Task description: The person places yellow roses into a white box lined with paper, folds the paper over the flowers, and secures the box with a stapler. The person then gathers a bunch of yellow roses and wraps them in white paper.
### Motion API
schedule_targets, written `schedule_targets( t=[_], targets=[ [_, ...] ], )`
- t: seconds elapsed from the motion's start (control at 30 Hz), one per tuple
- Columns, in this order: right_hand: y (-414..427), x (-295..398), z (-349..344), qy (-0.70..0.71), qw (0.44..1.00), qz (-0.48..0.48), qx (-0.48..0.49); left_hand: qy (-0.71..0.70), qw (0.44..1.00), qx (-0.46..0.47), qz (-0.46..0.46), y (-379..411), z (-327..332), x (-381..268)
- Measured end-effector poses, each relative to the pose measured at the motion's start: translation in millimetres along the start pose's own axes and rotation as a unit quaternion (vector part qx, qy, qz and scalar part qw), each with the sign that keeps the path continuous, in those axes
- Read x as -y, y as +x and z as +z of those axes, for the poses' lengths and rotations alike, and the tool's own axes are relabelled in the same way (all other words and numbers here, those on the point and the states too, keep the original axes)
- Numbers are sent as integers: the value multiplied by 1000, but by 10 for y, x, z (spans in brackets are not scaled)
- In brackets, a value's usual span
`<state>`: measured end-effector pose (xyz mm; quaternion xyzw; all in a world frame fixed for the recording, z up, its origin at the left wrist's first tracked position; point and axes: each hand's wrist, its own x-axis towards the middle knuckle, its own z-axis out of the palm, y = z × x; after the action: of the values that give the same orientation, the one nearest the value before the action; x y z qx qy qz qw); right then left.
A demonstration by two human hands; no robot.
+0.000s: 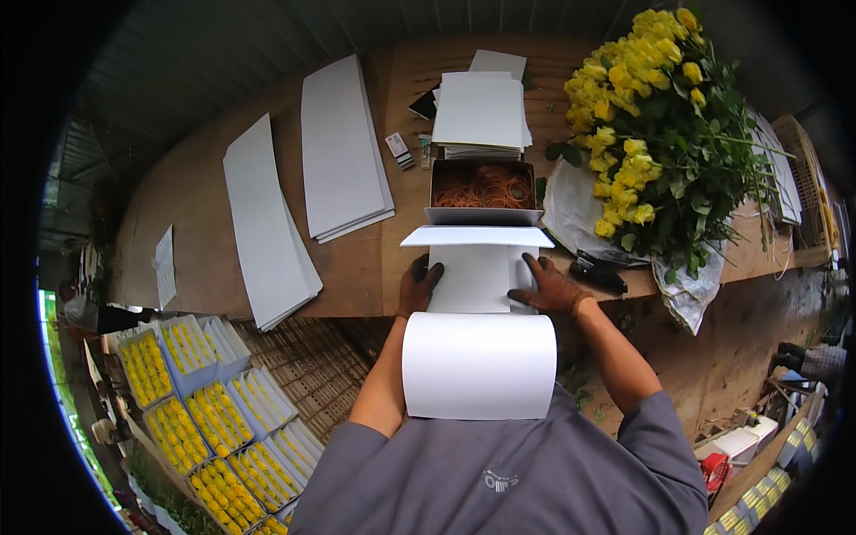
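Note:
A long white paperboard sheet (479, 364) curves down against my shirt, and its far end (477, 237) bends up near a box. Between these ends lie flat pale pieces (468, 277) at the table's front edge. My left hand (420, 284), in a dark-palmed brown work glove, holds their left side. My right hand (545, 284), gloved alike, presses the right side with thumb and forefinger spread. Just beyond sits an open box of orange rubber bands (483, 187). Behind it is a stack of white cards (479, 110).
Cut yellow roses (622, 100) lie at the right on clear plastic (575, 207), beside a black stapler (597, 273). White board stacks (344, 147) (264, 221) lie at the left. Boxes of wrapped yellow roses (227, 495) stand at lower left.

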<state>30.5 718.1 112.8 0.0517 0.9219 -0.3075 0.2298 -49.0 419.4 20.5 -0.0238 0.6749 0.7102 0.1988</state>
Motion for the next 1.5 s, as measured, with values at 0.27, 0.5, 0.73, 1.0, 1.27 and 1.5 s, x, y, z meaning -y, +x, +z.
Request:
schedule_targets(
  t=[0.27, 0.5, 0.73, 1.0, 1.27, 1.5],
  targets=[
    [165, 214, 160, -44, 999, 26, 0, -67, 981, -182, 20, -22, 179, 257],
    [224, 102, 235, -89, 994, 45, -52, 429, 895, -69, 97, -28, 175, -63],
    [238, 110, 195, -76, 994, 60, -40, 570, 780, 222, 133, 422, -143, -525],
    [174, -73, 141, -88, 995, 9, -37, 606, 632, 417, 244, -355, 603, -1445],
    [-352, -1290, -521, -340, 931, 99, -87, 578, 684, 405, 185, -409, 762, -1498],
    [-472, -1138, -896, -133, 988, 65, -42, 363, 768, 520, -89, 18, 706, -1775]
  ],
)
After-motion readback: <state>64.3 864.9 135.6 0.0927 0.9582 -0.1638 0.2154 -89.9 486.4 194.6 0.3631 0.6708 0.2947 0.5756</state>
